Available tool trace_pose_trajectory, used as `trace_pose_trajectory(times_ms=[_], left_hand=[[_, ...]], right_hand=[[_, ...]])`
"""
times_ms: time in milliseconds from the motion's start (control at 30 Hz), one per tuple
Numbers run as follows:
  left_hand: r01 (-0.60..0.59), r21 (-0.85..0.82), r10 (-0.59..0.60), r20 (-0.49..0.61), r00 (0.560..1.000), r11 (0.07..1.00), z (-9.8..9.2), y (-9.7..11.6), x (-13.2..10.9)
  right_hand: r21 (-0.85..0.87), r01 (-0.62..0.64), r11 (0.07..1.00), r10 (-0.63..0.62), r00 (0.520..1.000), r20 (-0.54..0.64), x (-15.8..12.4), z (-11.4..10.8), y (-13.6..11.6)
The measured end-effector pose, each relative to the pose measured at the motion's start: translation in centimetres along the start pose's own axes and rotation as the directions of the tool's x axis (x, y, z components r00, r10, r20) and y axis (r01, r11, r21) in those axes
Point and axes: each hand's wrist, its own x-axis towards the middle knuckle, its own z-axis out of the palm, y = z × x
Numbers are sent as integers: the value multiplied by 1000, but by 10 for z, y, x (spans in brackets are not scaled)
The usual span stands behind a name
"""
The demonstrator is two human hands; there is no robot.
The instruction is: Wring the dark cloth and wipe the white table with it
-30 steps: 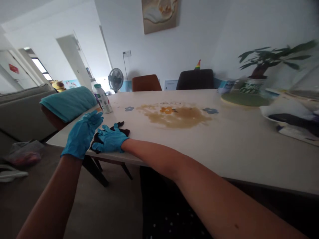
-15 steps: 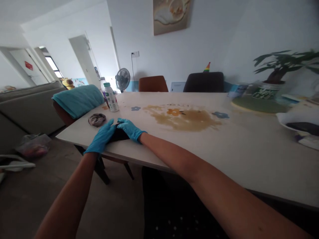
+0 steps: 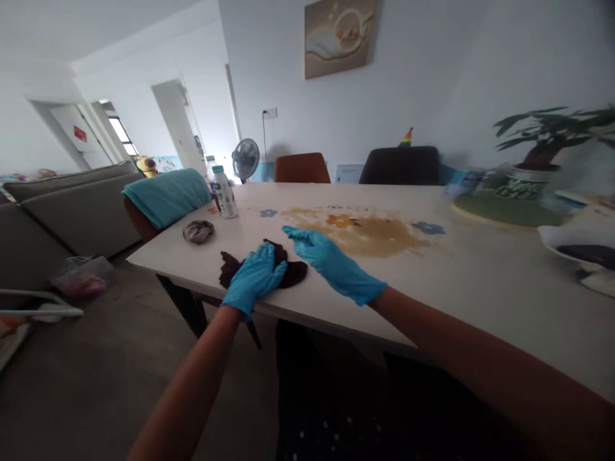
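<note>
Dark cloth [image 3: 293,272] matt (crumpled); table [image 3: 432,282] smooth.

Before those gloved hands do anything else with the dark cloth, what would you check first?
1. Left hand flat on the dark cloth: ok.
2. Right hand open beside the cloth, holding nothing: ok.
3. Cloth fully on the table, though near its front edge: ok.
4. Brown spill apart from the cloth: ok.
5. Bottle upright, away from both hands: ok.
6. Cloth dry or damp: cannot tell.
</note>
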Motion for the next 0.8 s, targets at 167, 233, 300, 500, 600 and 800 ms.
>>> trace_pose_trajectory(times_ms=[167,233,300,500,600,800], left_hand=[[-173,-67,174,3,985,983,17,63,-4],[-232,-103,230,-24,973,967,25,67,-10],[-272,-130,263,-82,961,954,31,59,-14],[-58,-64,50,-115,992,996,7,-12,-7],[128,11,-126,-107,986,992,-26,-53,5],[438,106,-421,-155,894,893,-60,-95,30]], right_hand=[[-134,-109,985,90,986,-140,-67,-61,-13],[-121,-185,975,147,952,-269,-95,-80,-21],[-90,-255,963,199,894,-400,-125,-101,-24],[-458,-205,865,-72,853,-517,-207,-170,10],[-555,-212,805,-114,862,-494,-234,-189,28],[-515,-324,794,8,852,-524,-246,-183,29]])
